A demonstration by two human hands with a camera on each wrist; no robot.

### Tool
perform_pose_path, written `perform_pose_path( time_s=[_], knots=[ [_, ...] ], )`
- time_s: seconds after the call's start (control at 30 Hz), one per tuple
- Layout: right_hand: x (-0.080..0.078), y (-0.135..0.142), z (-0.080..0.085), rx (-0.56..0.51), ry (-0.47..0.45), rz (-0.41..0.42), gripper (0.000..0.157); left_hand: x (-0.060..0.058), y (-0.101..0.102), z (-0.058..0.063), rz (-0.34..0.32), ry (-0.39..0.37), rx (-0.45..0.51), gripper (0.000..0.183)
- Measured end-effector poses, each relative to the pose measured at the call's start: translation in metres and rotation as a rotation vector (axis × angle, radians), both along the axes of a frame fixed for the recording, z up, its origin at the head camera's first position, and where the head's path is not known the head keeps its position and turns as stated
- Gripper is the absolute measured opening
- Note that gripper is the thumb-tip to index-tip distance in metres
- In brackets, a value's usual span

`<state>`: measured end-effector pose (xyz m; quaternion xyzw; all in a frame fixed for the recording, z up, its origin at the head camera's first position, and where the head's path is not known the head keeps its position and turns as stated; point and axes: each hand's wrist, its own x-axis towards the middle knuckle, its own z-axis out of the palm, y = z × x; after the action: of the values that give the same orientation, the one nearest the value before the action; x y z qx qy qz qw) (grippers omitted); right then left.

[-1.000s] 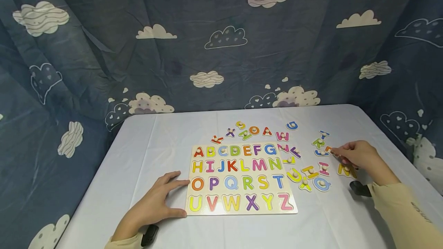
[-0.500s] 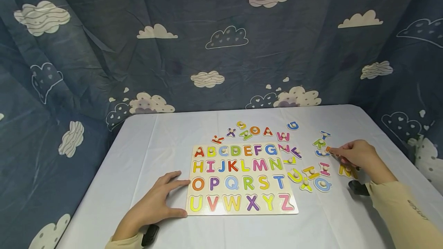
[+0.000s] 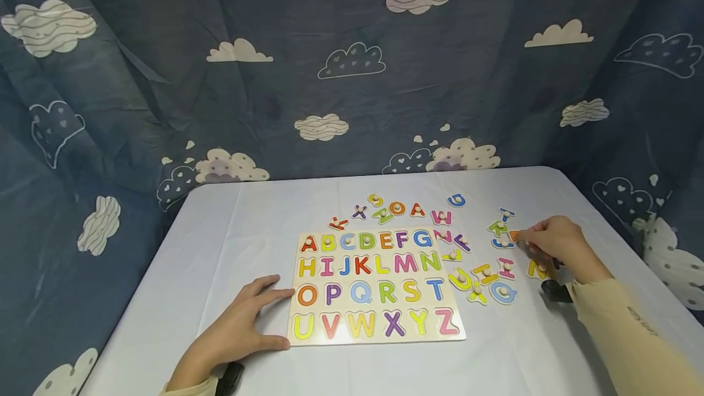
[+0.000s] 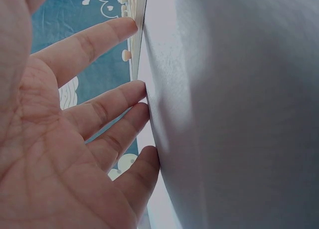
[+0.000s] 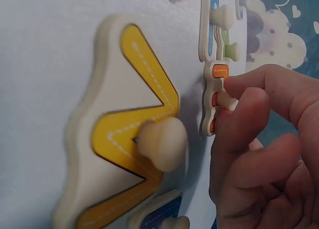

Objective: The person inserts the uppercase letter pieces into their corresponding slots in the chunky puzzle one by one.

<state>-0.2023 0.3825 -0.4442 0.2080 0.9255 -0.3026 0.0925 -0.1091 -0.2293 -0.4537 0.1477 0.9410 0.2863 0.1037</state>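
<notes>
My left hand (image 3: 228, 329) lies at the left edge of the wooden alphabet board (image 3: 461, 333), thumb and a fingertip touching it. Its fingers (image 4: 107, 102) are spread in the left wrist view. At the right, my right hand (image 3: 555, 243) pinches the knob of an orange letter puzzle piece (image 5: 219, 71), which looks like an E and is partly hidden by the fingers. A blue piece (image 3: 503, 243) and a green piece (image 3: 498, 228) lie just left of it. Close to the right wrist camera is a yellow knobbed piece (image 5: 119, 134), with a dark blue one (image 5: 162, 211) below.
Knobbed pieces fill A (image 3: 308, 243), B, C and D on the board. More loose letters, such as a pink W (image 3: 442, 218) and a light blue Q (image 3: 503, 293), lie behind and right of it. White cloth (image 3: 242, 219) covers the table; a dark cloud-print curtain (image 3: 275, 96) hangs behind.
The head view has shifted slightly, moving everything left in it. My right hand stays at the orange piece, which shows at a slightly different angle. The left hand stays at the board's edge.
</notes>
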Motion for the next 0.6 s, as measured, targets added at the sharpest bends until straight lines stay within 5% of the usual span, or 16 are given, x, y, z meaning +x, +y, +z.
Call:
perform_pose_path(
  time_s=[0.3, 0.6],
  knots=[
    [-0.009, 0.003, 0.001, -0.004, -0.007, 0.011, 0.033, -0.001, -0.001, -0.001, -0.014, 0.013, 0.005, 0.086],
    [-0.014, 0.001, 0.001, -0.109, -0.032, -0.022, 0.043, -0.002, -0.003, -0.002, -0.025, 0.024, 0.004, 0.086]
  ],
)
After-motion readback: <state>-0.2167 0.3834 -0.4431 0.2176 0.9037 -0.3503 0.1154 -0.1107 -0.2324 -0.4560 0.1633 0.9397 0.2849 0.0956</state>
